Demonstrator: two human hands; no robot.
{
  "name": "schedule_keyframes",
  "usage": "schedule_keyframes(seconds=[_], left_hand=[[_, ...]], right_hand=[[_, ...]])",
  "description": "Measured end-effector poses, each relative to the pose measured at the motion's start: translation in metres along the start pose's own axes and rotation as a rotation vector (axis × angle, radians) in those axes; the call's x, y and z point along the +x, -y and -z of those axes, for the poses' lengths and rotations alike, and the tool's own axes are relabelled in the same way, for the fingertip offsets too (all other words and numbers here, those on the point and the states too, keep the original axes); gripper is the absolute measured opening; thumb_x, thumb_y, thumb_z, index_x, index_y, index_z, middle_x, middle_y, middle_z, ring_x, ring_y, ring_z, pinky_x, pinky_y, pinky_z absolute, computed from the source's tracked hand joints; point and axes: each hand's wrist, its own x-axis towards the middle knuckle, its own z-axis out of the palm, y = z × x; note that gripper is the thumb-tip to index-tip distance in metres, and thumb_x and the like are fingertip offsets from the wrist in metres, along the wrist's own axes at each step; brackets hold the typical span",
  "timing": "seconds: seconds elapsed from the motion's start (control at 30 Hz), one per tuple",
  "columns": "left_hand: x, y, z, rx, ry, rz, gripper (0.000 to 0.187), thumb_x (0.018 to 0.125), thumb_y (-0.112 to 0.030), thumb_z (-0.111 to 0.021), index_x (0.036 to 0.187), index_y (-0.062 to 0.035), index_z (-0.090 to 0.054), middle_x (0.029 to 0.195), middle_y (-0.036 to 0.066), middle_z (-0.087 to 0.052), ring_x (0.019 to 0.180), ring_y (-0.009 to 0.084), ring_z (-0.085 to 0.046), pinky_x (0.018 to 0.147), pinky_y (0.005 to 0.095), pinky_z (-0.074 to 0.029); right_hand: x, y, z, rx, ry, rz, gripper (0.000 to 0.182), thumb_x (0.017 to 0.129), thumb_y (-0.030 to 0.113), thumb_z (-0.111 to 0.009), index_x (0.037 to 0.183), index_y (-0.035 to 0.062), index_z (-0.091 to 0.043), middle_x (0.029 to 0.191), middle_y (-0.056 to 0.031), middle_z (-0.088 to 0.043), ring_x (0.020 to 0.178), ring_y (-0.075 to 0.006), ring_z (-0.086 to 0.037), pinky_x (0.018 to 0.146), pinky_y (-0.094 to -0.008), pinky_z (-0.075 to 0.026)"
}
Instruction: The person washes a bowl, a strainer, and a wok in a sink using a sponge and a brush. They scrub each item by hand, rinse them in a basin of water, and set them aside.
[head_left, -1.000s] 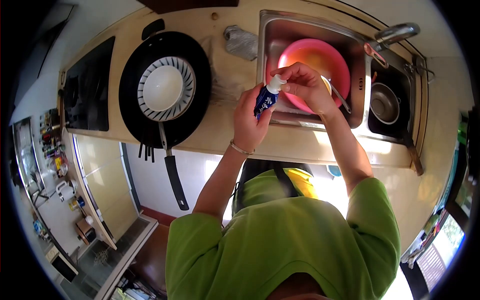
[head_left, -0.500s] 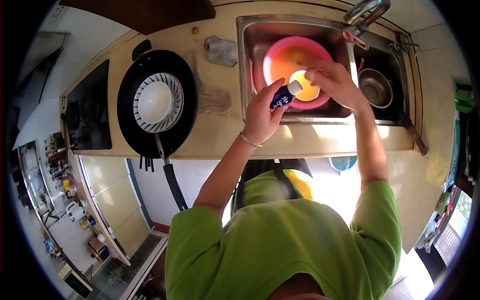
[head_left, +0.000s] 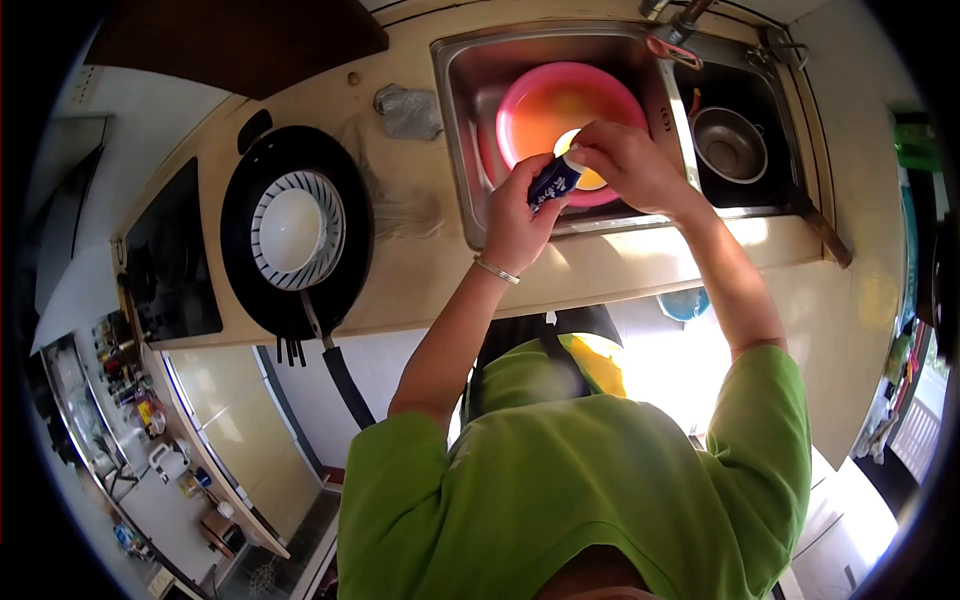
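Over the near edge of the pink basin, at one o'clock from mid-view, holding a dark blue bottle aslant, wrapped in the left hand. Reaching with the right hand to its white cap, with fingers narrowed together; hard to tell whether pinching or merely touching. Partly covering, with that same hand, a small bowl, yellow inside, within the basin, itself set in the sink. Facing, toward ten o'clock, a black wok on the surface, with a striped bowl inside, nesting a plain white bowl. Facing also, toward two o'clock, a metal pan.
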Motion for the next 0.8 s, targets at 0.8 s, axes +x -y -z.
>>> schedule_keyframes(seconds=[0.8], left_hand=[[0.042, -0.068, -0.074, 0.284, 0.597, -0.419, 0.075, 0.058, -0.008, -0.071, 0.12, -0.0026, -0.03, 0.123, 0.019, -0.032, 0.111, 0.0314, -0.037, 0.089, 0.0367, -0.033]], right_hand=[[-0.123, -0.01, 0.052, 0.316, -0.441, -0.337, 0.024, 0.072, 0.02, -0.06, 0.085, 0.0012, -0.053, 0.069, -0.0096, -0.059, 0.058, -0.0151, -0.059, 0.055, -0.0253, -0.048]])
